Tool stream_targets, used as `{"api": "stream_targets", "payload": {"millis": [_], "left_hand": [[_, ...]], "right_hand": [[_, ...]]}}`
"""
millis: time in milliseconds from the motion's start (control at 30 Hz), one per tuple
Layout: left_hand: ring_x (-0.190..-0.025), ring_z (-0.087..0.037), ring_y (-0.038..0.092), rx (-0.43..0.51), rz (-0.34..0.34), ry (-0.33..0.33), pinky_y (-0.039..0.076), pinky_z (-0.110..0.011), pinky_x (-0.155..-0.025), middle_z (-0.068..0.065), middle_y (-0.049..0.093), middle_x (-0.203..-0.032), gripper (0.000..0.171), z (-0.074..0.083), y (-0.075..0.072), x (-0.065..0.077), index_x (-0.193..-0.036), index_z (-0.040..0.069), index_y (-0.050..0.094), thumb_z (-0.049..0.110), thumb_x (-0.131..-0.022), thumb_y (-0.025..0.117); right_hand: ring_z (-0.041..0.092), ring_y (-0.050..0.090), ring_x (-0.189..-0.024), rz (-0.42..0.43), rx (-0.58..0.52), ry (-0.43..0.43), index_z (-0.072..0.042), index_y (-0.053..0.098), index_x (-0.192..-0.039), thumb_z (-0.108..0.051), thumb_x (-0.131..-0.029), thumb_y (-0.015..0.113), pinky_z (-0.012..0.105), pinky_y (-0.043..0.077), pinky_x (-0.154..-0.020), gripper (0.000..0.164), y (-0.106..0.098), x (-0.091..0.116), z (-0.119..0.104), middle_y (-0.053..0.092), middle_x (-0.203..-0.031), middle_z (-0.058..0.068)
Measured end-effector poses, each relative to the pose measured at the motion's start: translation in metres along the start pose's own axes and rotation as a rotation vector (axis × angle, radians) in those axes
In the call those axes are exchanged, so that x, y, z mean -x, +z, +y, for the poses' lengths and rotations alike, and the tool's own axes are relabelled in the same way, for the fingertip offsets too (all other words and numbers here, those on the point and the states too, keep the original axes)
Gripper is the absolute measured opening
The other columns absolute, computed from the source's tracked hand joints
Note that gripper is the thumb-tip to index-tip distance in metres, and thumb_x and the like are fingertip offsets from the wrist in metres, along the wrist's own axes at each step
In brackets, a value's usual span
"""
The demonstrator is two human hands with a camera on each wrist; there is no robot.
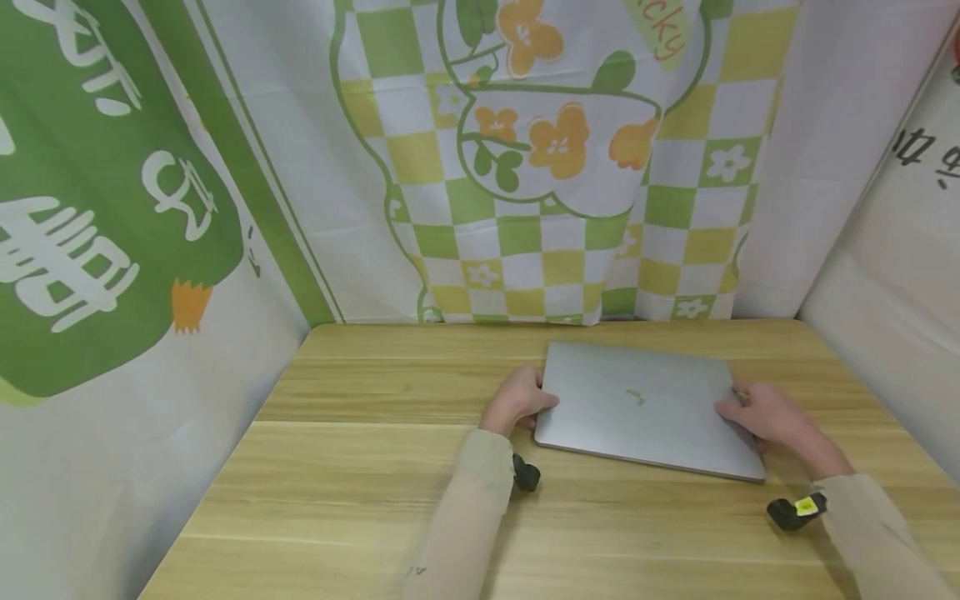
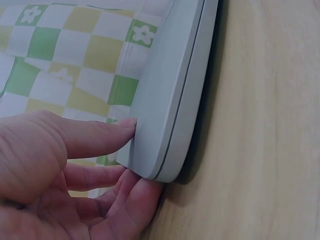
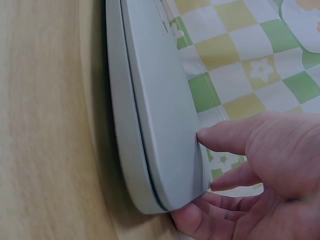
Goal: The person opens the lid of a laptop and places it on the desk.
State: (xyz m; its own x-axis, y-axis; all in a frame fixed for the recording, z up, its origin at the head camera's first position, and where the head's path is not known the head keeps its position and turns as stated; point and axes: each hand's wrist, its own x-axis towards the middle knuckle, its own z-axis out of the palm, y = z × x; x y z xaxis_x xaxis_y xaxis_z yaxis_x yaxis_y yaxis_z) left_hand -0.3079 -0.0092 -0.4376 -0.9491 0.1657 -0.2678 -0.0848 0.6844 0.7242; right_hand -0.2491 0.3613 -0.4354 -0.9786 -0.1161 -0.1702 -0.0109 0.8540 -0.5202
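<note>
A closed silver laptop lies at a slight slant over the right half of the wooden table, a small logo on its lid. My left hand grips its left edge, thumb on the lid and fingers curled beneath. At the opposite edge my right hand holds it the same way. Both wrist views show the thin seam between the laptop's lid and base, with fingertips tucked under the corner. A dark shadow runs along the base; whether it is raised off the table I cannot tell.
The wooden table reaches back to a hanging cloth with green and yellow checks and flowers. Further printed cloths hang at the left and right sides. Small black devices are worn on both wrists.
</note>
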Motion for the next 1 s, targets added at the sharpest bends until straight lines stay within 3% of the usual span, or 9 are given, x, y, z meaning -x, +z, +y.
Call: {"api": "stream_targets", "payload": {"millis": [500, 1000], "left_hand": [[-0.063, -0.018, 0.061, 0.02, 0.0, -0.015, 0.055, -0.024, -0.049, -0.008, 0.061, -0.084, 0.022, -0.008, -0.007, 0.005, -0.101, 0.0, 0.065, 0.016, -0.088, 0.073], [-0.06, -0.016, 0.057, 0.045, 0.012, 0.007, 0.055, -0.026, -0.049, -0.006, 0.056, -0.079, 0.022, -0.015, -0.013, 0.013, -0.097, 0.0, 0.062, 0.014, -0.086, 0.075]], "right_hand": [[0.016, 0.054, -0.05, -0.029, -0.043, -0.006, 0.022, 0.025, -0.142, -0.031, -0.098, 0.058, 0.032, 0.052, -0.048, 0.076, 0.002, 0.0, -0.007, 0.049, -0.065, 0.003], [0.017, 0.054, -0.055, -0.037, -0.056, -0.015, 0.021, 0.025, -0.143, -0.027, -0.098, 0.058, 0.032, 0.053, -0.05, 0.074, 0.007, -0.002, -0.011, 0.05, -0.073, 0.006]]}}
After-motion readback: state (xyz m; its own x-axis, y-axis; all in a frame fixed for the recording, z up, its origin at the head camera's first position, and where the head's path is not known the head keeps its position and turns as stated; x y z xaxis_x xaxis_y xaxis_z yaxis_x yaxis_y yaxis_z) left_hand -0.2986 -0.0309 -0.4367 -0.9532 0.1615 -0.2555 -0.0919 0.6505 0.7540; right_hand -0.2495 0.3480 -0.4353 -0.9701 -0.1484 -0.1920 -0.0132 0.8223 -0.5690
